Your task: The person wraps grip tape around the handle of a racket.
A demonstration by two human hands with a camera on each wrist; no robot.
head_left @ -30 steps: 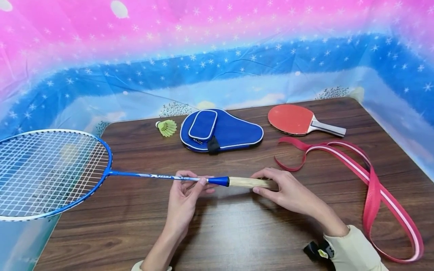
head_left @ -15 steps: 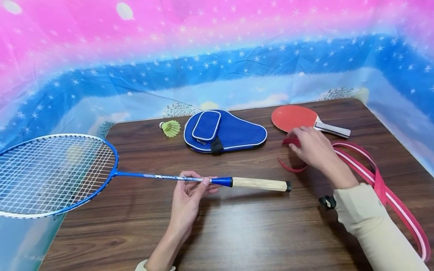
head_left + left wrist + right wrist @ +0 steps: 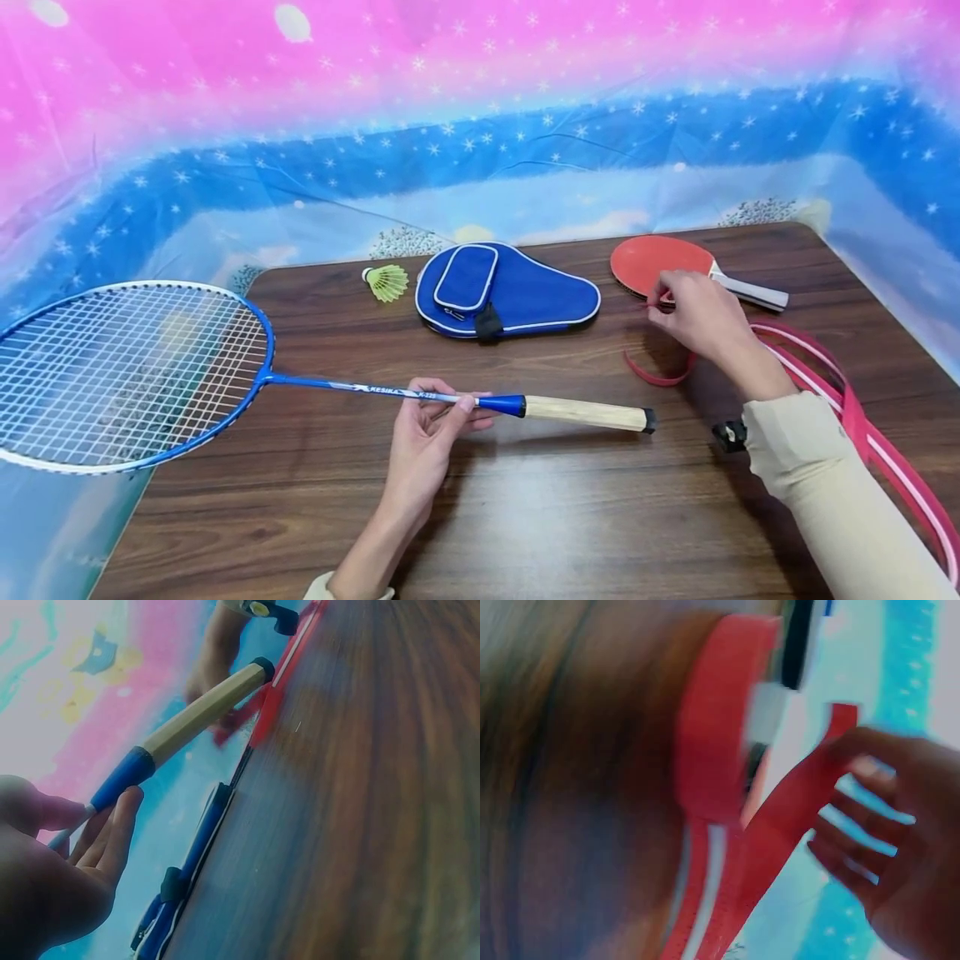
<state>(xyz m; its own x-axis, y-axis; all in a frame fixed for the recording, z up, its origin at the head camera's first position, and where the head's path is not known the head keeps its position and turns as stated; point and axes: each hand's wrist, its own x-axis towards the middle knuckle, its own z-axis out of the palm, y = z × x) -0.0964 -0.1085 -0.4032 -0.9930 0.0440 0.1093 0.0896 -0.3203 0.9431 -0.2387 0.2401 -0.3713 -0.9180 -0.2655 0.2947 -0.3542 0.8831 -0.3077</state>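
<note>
My left hand (image 3: 422, 446) holds a blue and white badminton racket (image 3: 315, 382) by its shaft just before the blue cone, thumb on top and fingers beneath. The racket lies level above the table, head to the left. Its bare wooden handle (image 3: 585, 412), with a black end cap, points right. My right hand (image 3: 701, 321) pinches a red overgrip tape (image 3: 780, 814) near one end between thumb and forefinger, while the other fingers are spread in the right wrist view. The tape has a pale stripe, and its long loop (image 3: 855, 421) trails over the table's right side.
Along the back of the brown wooden table (image 3: 247, 517) lie a yellow shuttlecock (image 3: 388, 283), a blue paddle case (image 3: 536, 292) and a red table tennis paddle (image 3: 648, 258). The paddle is right behind my right hand. A patterned pink and blue cloth (image 3: 450, 100) hangs behind.
My right hand has let go of the racket's handle end, moved up and right to the tape, and now pinches and lifts its end. My left hand keeps its hold on the shaft.
</note>
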